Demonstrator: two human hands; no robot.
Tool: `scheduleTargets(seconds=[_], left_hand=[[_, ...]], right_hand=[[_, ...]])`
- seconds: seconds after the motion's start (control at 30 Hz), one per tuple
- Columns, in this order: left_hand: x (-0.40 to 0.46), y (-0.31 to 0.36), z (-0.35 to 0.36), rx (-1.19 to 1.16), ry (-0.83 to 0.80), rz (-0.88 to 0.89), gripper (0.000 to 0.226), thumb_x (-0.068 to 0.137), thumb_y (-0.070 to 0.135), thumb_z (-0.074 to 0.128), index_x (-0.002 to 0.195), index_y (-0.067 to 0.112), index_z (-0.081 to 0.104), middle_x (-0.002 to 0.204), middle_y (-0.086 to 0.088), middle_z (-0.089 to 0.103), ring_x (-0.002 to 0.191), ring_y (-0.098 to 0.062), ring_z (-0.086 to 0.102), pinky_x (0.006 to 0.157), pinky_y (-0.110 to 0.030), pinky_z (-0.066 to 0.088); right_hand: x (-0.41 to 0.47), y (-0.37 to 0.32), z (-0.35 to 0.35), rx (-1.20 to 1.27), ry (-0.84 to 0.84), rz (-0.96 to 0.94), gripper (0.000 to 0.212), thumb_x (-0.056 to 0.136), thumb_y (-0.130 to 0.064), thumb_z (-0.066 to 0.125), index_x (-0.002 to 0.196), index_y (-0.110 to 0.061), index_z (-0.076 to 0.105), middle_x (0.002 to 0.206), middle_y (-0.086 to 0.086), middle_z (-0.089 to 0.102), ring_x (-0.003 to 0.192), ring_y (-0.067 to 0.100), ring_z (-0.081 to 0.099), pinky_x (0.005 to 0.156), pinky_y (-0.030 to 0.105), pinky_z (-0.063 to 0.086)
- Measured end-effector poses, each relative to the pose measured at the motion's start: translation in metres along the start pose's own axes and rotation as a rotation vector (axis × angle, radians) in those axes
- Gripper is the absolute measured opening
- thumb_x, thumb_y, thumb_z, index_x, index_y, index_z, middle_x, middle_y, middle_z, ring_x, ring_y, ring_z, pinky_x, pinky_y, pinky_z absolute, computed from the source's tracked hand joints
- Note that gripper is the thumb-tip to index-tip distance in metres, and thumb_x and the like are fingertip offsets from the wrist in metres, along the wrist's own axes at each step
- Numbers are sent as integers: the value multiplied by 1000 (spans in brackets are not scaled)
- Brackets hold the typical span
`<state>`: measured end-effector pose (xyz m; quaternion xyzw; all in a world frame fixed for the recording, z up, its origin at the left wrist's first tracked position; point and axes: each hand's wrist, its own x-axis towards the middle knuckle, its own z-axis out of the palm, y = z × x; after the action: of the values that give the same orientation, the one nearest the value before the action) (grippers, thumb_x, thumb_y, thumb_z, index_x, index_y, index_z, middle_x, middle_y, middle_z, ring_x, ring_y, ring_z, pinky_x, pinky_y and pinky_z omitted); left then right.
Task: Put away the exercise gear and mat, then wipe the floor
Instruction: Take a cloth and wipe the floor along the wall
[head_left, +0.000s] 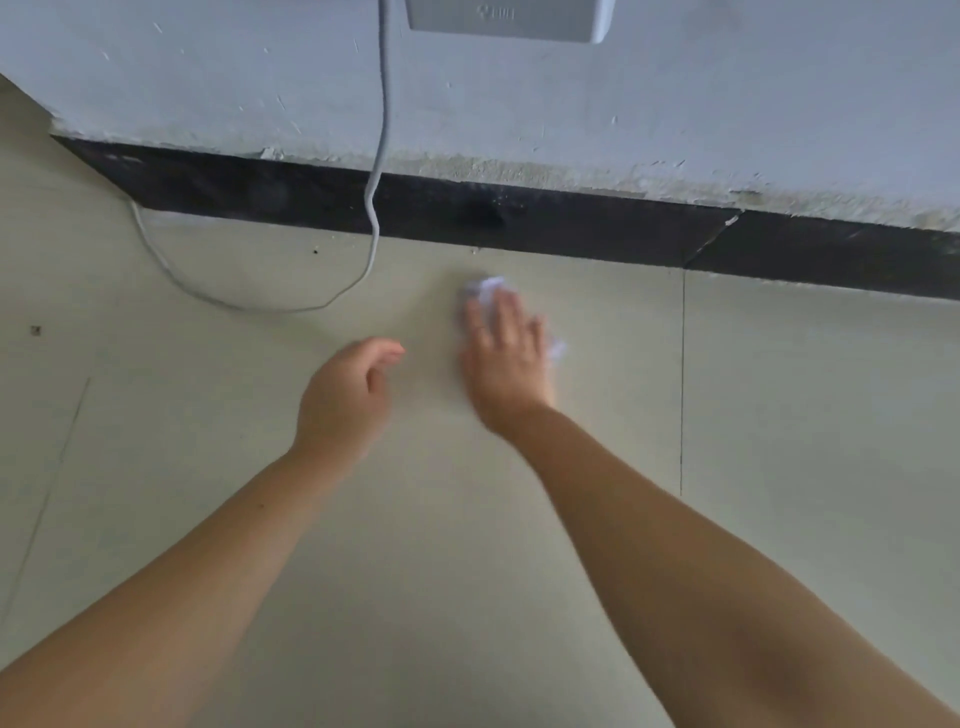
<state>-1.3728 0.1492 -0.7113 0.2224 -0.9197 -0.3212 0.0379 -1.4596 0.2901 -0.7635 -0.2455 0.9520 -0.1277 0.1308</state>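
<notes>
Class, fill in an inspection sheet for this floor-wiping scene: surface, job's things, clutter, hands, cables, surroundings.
Surface: pale tiled floor, small dark specks near the wall.
Job's things: white crumpled wipe on the floor beneath the right hand; no exercise gear or mat seen.
Clutter: nothing seen.
Hands: right hand flat, fingers straight, pressing the wipe; left hand loosely curled, holding nothing.
Cables: white cable hangs down the wall and loops across the floor.
Surroundings: grey wall with chipped lower edge, black skirting, white box on the wall.
</notes>
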Motion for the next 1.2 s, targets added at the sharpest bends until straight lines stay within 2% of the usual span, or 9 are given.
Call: scheduleTargets(seconds=[0.1,0.3,0.47,0.6,0.73,0.87,0.97,1.13,1.2], left_hand=[[2,-2,-12,-64,99,6,37,80,-6,38,101,5,66,100,-10,68,93,-22,63,83,-20,41],[-6,6,11,106,-178,141,47,84,2,36,124,10,59,131,-8,57,121,-24,52,102,-31,36],[-10,16,35,311,-371,264,50,94,8,33,144,17,37,154,-2,29,143,-14,24,118,-36,7],[-5,28,38,248,-316,197,45,100,17,34,145,14,34,155,-5,27,144,-15,20,118,-36,8],[-3,42,50,263,-340,188,45,100,23,36,144,15,35,155,-6,27,144,-17,21,118,-37,11],[-12,47,71,397,-408,253,49,99,29,37,146,15,32,156,-10,20,145,-21,15,115,-44,18],[-17,45,80,490,-420,241,53,98,32,38,147,16,28,157,-12,13,146,-25,8,113,-47,19],[-18,47,81,513,-385,252,50,96,28,43,144,13,36,155,-16,20,145,-29,16,112,-49,22],[-17,54,81,520,-361,224,47,95,26,44,140,12,41,153,-17,25,143,-30,20,111,-49,25]], right_hand=[[-54,-29,24,-29,-117,-357,56,97,-35,26,151,-21,22,158,9,19,146,29,15,117,49,8],[-166,60,17,-172,-308,-1006,46,99,-38,31,143,-26,38,150,4,38,141,24,29,113,43,21],[-77,168,-42,-135,21,-129,51,101,-35,24,150,-25,16,156,13,22,141,25,15,110,61,23],[-57,134,-46,31,32,396,53,102,-38,17,152,-27,6,161,8,0,148,25,-4,118,46,-2],[-134,32,21,-115,17,-315,55,90,-38,39,143,-20,43,148,12,41,139,32,28,111,51,21],[-216,32,28,-191,-305,-777,51,96,-43,26,145,-33,34,155,-1,30,144,23,23,115,44,14],[-213,123,6,-141,-102,-431,51,99,-44,24,148,-29,27,156,1,25,143,23,27,115,42,12],[-189,254,-62,143,164,818,52,102,-35,25,152,-28,12,161,8,3,148,25,2,118,47,3],[-184,228,-53,134,156,867,52,102,-35,24,152,-25,13,160,10,2,148,27,0,118,48,1]])
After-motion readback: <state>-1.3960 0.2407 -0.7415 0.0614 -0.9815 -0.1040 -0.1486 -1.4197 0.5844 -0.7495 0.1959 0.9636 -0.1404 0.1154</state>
